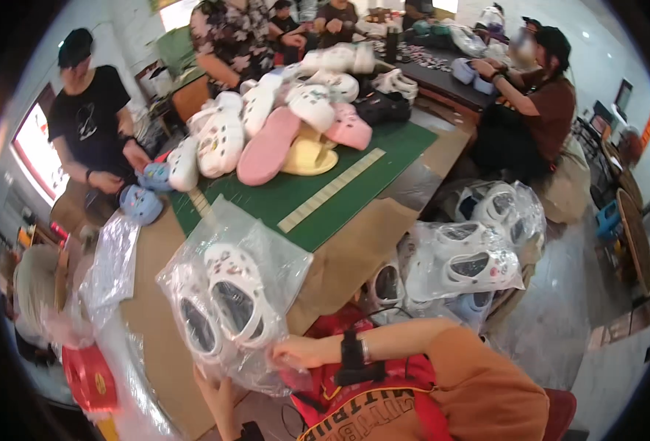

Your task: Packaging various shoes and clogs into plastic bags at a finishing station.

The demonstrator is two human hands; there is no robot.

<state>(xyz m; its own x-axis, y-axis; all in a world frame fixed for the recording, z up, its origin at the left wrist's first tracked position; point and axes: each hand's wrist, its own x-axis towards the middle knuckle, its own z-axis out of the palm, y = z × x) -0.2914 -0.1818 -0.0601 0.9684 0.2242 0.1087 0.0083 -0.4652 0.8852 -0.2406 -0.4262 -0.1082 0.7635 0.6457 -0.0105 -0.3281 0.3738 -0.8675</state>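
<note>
A clear plastic bag [266,257] holding a pair of white clogs [226,301] with small charms lies at the near edge of the brown table [156,323]. My right hand [297,351] reaches across from the right and pinches the bag's lower right edge; a black strap sits on that wrist. From below, my left hand [216,388] grips the bag's bottom, partly hidden behind the plastic.
A heap of white, pink and yellow clogs [281,125] rests on a green cutting mat [318,191]. Bagged white clogs [472,257] pile up to the right of the table. Empty clear bags [112,264] lie at the left. Several people work around the tables.
</note>
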